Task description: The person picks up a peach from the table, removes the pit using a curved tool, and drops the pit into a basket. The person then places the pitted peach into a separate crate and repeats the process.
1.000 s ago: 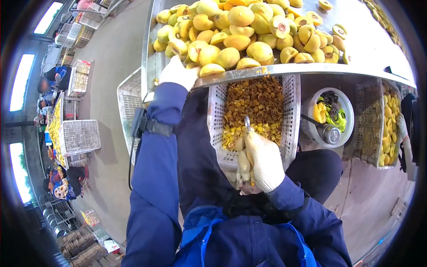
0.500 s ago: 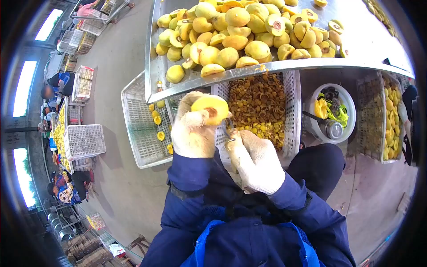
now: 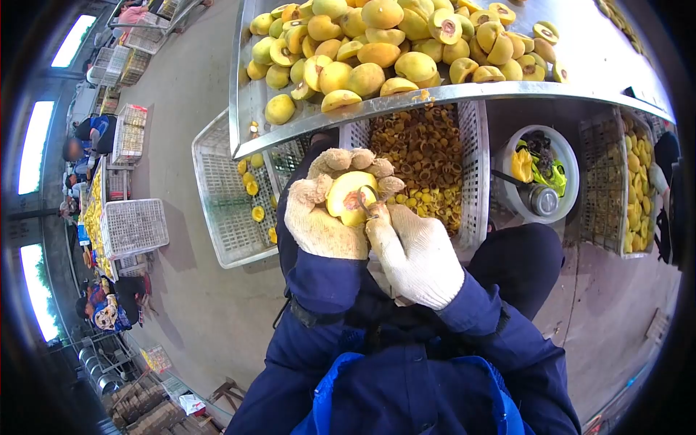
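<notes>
The left hand [image 3: 326,210], in a stained cream knit glove, cups a round yellow cut fruit [image 3: 349,200], its fingers curled under and around it. The fruit's cut face, reddish at the center, is turned up toward the camera. The right hand [image 3: 417,257], in a whiter knit glove, has its fingers closed on a thin curved metal tool [image 3: 371,206], whose working end touches the cut face. The 2 hands meet just outside the near edge of the silver metal desk [image 3: 435,93], right of its near-left corner.

On the desk, a heap of yellow fruit, whole-looking and halved [image 3: 377,54], spreads along the near edge; 1 rounded piece [image 3: 280,109] lies close to the near-left corner. Under the near edge, a white perforated plastic crate [image 3: 473,181] holds brown and yellow cup-shaped scraps [image 3: 417,156]. A white plastic crate [image 3: 217,203] at the left holds a few yellow pieces [image 3: 251,188]. To the right stand a white round bucket [image 3: 565,206] with a steel-topped flask [image 3: 542,200] and a crate of yellow fruit [image 3: 612,188].
</notes>
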### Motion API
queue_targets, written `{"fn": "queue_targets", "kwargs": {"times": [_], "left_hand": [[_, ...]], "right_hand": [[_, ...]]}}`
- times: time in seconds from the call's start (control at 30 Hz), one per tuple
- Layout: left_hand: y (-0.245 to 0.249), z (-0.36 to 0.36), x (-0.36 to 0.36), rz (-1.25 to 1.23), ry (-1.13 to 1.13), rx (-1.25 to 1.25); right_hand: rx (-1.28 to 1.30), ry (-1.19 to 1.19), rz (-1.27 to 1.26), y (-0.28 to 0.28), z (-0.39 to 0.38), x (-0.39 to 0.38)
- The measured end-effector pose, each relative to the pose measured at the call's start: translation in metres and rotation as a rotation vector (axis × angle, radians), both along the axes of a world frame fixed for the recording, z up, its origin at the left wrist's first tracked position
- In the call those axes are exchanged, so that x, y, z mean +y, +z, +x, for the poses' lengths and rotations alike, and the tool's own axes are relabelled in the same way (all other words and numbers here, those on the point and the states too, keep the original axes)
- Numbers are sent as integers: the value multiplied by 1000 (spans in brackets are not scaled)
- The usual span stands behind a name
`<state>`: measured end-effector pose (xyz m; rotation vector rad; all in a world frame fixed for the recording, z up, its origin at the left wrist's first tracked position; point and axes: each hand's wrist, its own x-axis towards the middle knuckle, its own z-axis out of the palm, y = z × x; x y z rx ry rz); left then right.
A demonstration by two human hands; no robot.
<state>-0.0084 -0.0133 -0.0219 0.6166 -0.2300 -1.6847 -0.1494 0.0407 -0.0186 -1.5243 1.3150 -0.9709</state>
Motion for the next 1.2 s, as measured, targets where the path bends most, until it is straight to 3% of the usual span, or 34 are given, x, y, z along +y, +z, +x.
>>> {"fn": "queue_targets", "kwargs": {"times": [0.17,0.27,0.37,0.43,0.53,0.57,0.67,0.73,0.8,0.97,1.1,1.2], "left_hand": [[-10,1,3,-97,-17,-76],[-18,-3,6,-117,25,-223],[-35,-4,7,-260,37,-204],[-40,-7,7,-348,31,-163],[-42,-10,6,-376,15,-190],[-44,-8,3,-370,-7,-212],[-32,-6,3,-231,-30,-405],[-15,-3,3,-27,-62,-492],[-10,1,6,-29,-87,-368],[-28,9,4,-235,-86,-294],[-36,5,11,-142,-24,-404],[-37,3,14,-140,-8,-395]], "right_hand": [[26,167,-123,-9,-6,2],[-77,222,-41,-10,-9,4],[-305,247,353,4,-13,-2],[-533,256,804,18,-19,-8],[-802,259,941,13,-19,-9],[-1016,257,1004,3,-18,-8],[-1223,188,968,-5,-14,-7],[-937,158,868,-4,-14,-7],[-767,197,803,-1,-14,-5],[-1231,325,1112,-6,-19,-9],[-746,304,862,-6,-19,-5],[-702,344,828,-6,-23,-6]]}}
